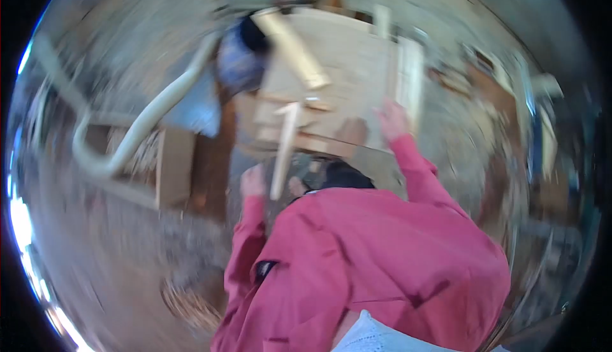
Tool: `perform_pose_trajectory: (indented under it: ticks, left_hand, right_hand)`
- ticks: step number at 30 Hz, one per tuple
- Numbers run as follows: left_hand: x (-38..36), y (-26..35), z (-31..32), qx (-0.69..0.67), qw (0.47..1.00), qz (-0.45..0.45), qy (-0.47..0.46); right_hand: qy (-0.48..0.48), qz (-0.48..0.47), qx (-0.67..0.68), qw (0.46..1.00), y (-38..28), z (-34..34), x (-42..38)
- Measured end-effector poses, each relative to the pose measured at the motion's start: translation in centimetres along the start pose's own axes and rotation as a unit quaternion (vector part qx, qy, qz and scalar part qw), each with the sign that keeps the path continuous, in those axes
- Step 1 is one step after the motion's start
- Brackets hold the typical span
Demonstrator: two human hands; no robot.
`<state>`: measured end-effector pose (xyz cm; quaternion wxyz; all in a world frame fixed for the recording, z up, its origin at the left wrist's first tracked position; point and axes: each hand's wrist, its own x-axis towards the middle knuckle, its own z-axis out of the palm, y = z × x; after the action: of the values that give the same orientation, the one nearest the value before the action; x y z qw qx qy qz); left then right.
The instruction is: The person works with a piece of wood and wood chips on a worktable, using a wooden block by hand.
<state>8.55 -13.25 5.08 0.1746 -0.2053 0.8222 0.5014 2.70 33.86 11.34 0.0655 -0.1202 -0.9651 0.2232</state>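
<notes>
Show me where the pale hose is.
In the head view, the pale hose is on the left, curving by the wooden box, left of the worktable.

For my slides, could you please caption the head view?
Woodwork in motion blur: right hand at a pale worktop with wooden pieces on it, left hand near a narrow wooden strip.

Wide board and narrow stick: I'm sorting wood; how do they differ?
The wide board is broader than the narrow stick. In view, the wide board slants down rightward, the narrow stick down leftward. The narrow stick's lower end passes the table's near edge; the wide board's doesn't. Both look like pale wood.
</notes>
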Motion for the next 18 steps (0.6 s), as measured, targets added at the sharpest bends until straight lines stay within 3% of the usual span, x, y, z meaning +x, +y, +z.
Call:
perform_pose_trajectory:
  ticks: [1, 3, 5, 11, 13, 15, 18]
  left_hand:
    - [1.5, -4.5, 0.5, -0.013, 0.993, -0.07, 0.099]
    - [0.9, -5.4, -2.2, 0.045, 0.995, -0.033, 0.081]
    - [0.1, -9.4, -2.8, 0.017, 0.995, -0.052, 0.087]
    - [-0.5, -4.8, -1.7, 0.005, 0.996, -0.008, 0.092]
    - [0.0, -2.3, 0.1, 0.014, 0.996, 0.013, 0.083]
    - [0.6, -0.3, 1.9, 0.047, 0.99, 0.113, 0.07]
    - [0.8, 3.4, 4.5, 0.056, 0.99, 0.118, 0.058]
  right_hand:
    - [0.024, 0.026, -0.018, 0.999, -0.8, -2.3, 0.2]
    - [0.06, 0.056, -0.05, 0.995, -0.2, -4.1, 0.6]
    - [0.07, 0.076, -0.073, 0.992, 1.7, -5.3, 0.1]
    - [0.084, 0.029, -0.194, 0.977, 5.1, -2.9, 1.5]
    - [0.069, 0.054, -0.204, 0.975, 4.7, -3.3, 2.4]
    - [0.051, 0.078, -0.214, 0.972, 5.7, -2.3, 3.3]
    - [0.098, 0.033, -0.19, 0.976, 7.7, 0.6, 4.2]
